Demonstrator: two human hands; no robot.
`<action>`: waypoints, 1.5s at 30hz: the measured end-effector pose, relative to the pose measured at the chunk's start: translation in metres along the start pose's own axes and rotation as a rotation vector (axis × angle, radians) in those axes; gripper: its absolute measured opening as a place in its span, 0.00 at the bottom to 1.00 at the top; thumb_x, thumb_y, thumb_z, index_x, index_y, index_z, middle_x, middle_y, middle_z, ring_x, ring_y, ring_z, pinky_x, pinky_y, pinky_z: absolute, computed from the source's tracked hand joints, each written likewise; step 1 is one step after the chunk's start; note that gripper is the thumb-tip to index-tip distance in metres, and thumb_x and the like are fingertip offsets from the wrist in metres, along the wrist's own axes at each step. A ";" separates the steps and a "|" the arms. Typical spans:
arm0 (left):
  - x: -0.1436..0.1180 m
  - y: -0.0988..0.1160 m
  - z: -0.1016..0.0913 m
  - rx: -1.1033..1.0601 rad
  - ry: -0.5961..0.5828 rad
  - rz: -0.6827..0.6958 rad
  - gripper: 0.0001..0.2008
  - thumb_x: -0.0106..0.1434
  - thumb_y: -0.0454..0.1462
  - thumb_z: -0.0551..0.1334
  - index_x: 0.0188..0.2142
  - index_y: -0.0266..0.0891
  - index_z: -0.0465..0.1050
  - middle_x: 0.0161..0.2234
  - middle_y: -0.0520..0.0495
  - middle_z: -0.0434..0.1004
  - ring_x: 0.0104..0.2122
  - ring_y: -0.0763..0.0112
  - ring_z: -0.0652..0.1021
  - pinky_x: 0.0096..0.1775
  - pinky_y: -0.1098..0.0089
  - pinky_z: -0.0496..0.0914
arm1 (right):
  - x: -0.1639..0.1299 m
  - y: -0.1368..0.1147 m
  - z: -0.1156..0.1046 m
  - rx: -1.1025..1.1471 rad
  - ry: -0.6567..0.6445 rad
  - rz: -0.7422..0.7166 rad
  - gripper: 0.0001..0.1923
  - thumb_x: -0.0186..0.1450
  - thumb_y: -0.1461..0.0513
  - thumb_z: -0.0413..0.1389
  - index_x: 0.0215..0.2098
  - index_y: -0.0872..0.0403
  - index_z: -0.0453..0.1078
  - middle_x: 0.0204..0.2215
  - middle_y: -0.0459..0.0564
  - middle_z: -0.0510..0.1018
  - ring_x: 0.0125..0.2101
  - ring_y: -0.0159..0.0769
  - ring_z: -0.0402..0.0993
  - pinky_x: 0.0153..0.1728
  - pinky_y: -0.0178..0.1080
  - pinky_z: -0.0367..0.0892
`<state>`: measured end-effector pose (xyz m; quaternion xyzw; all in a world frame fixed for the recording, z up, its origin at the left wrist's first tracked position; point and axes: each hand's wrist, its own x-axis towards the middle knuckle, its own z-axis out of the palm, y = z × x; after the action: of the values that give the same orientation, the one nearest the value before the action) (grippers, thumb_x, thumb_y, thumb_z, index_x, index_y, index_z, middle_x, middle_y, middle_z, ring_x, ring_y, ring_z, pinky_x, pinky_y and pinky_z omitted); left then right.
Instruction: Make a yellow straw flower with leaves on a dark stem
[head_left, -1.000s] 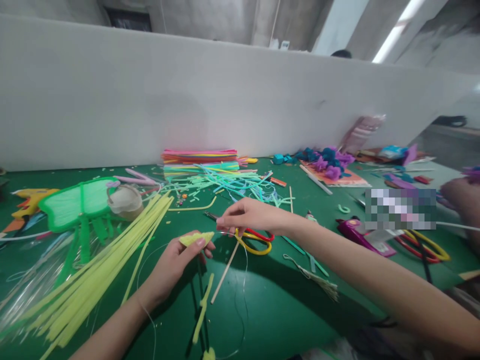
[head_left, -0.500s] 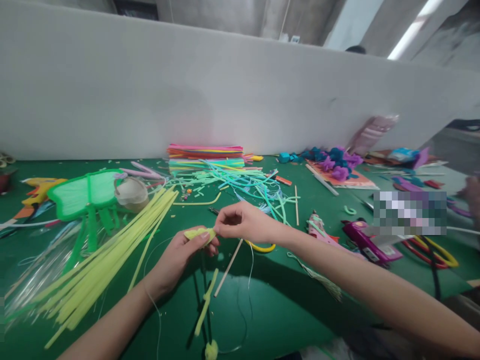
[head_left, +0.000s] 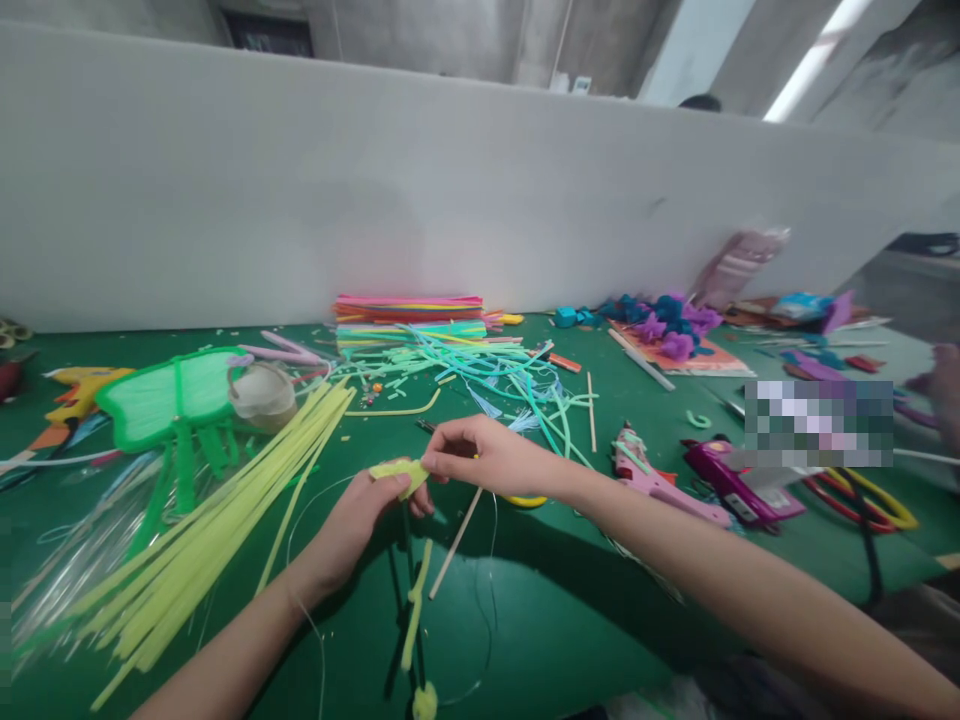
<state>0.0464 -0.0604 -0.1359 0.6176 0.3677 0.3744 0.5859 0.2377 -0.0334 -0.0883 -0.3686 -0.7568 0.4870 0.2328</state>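
My left hand (head_left: 364, 520) pinches a small piece made of yellow pipe cleaner (head_left: 394, 470) between thumb and fingers. Closed at the fingertips, my right hand (head_left: 484, 452) grips the right end of that same piece. Below the left hand a thin dark stem (head_left: 409, 545) runs down, with a short yellow pipe cleaner strip (head_left: 415, 620) alongside it and a yellow fuzzy ball (head_left: 424, 700) at the bottom. A clear thread (head_left: 320, 645) loops by my left wrist. A wooden stick (head_left: 456, 545) lies under my right hand.
Yellow pipe cleaners (head_left: 217, 525) lie in a bundle at left, beside a green butterfly-like shape (head_left: 169, 395), a cup (head_left: 262, 393) and a yellow glue gun (head_left: 82, 388). Turquoise strands (head_left: 510, 370) spread behind. Pink pliers (head_left: 664, 485) and a magenta glue gun (head_left: 739, 485) are at right.
Both hands stay close together on the yellow piece. It has turned slightly, showing more of its flat side, and the right fingertips have shifted a little left onto it.
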 end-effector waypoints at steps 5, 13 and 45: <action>-0.001 0.002 0.000 0.038 0.063 0.000 0.17 0.66 0.41 0.52 0.25 0.38 0.71 0.27 0.48 0.72 0.31 0.66 0.72 0.38 0.69 0.66 | -0.002 -0.005 0.010 -0.247 0.163 -0.015 0.09 0.65 0.61 0.54 0.29 0.58 0.70 0.22 0.43 0.71 0.23 0.26 0.62 0.26 0.31 0.57; 0.002 -0.004 -0.005 0.024 0.106 0.014 0.19 0.67 0.41 0.50 0.26 0.38 0.72 0.27 0.49 0.72 0.30 0.67 0.72 0.38 0.69 0.66 | -0.002 -0.007 0.007 -0.399 0.216 -0.095 0.09 0.66 0.61 0.52 0.33 0.57 0.72 0.28 0.46 0.77 0.27 0.28 0.69 0.30 0.31 0.61; 0.002 0.002 -0.001 0.156 0.243 -0.037 0.12 0.62 0.39 0.54 0.25 0.39 0.72 0.26 0.51 0.72 0.28 0.68 0.70 0.31 0.72 0.64 | -0.006 -0.010 0.030 -1.341 0.264 -0.459 0.11 0.67 0.68 0.48 0.28 0.58 0.69 0.25 0.51 0.73 0.28 0.37 0.66 0.29 0.40 0.49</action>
<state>0.0463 -0.0578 -0.1334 0.6046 0.4751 0.4060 0.4939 0.2167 -0.0571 -0.0911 -0.3198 -0.9168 -0.1923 0.1423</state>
